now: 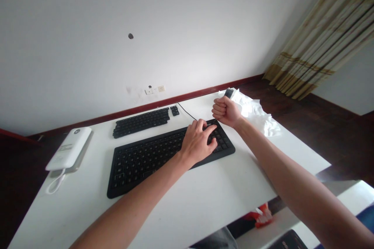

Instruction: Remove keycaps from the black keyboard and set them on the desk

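Observation:
A black keyboard (pixel 152 155) lies on the white table, its keycaps off over most of the visible part, small switch posts showing. My left hand (pixel 198 140) rests on its right half, fingers spread and slightly bent, holding nothing. Just above the keyboard's upper right corner, my right hand (pixel 223 111) is closed in a fist around a brush (pixel 229 92). The brush's dark bristle-like end sticks up out of the fist, and a thin dark tip shows below it. Loose black keycaps (pixel 142 121) are laid out in rows behind the keyboard.
A small block of keycaps (pixel 174 110) sits beside the rows. Crumpled white tissue (pixel 257 114) lies at the right. On the left stands a white power bank (pixel 70 148) with a short cable. The keyboard's black cord (pixel 187 111) runs toward the wall.

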{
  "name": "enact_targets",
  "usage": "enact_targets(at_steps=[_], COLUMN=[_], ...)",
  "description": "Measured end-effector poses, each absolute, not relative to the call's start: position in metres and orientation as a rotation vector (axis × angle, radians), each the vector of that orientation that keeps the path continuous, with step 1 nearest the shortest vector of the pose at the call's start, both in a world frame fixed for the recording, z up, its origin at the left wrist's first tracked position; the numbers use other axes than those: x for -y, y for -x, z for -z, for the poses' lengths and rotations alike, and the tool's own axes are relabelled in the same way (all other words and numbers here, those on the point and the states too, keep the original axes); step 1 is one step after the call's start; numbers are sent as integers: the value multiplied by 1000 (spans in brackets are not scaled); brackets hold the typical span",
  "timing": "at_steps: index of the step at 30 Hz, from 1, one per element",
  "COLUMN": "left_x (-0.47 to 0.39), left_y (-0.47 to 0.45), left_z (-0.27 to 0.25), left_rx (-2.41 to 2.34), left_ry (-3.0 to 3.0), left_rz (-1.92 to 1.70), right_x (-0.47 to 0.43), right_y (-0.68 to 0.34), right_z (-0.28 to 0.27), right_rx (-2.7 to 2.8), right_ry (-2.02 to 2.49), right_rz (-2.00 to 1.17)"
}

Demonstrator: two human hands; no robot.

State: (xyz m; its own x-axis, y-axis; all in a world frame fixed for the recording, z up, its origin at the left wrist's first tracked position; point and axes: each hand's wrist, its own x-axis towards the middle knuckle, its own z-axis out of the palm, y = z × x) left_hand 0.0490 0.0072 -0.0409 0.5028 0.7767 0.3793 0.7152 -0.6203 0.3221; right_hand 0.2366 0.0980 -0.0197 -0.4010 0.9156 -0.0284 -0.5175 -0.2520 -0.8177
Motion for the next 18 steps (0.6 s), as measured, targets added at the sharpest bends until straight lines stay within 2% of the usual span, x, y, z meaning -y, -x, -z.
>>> enact_targets(at_steps=[6,18], left_x=[-14,-26], left_y=[-53,-71], left_z=[41,45], left_rx=[-1348,-1340], left_ry=[-2567,-2474], left_rz=[-761,-832], right_x=[-101,-96], right_y=[-238,-220], right_z=[12,15], right_rx=[737,587], right_ry=[832,1006], right_rz=[-1630,-1531])
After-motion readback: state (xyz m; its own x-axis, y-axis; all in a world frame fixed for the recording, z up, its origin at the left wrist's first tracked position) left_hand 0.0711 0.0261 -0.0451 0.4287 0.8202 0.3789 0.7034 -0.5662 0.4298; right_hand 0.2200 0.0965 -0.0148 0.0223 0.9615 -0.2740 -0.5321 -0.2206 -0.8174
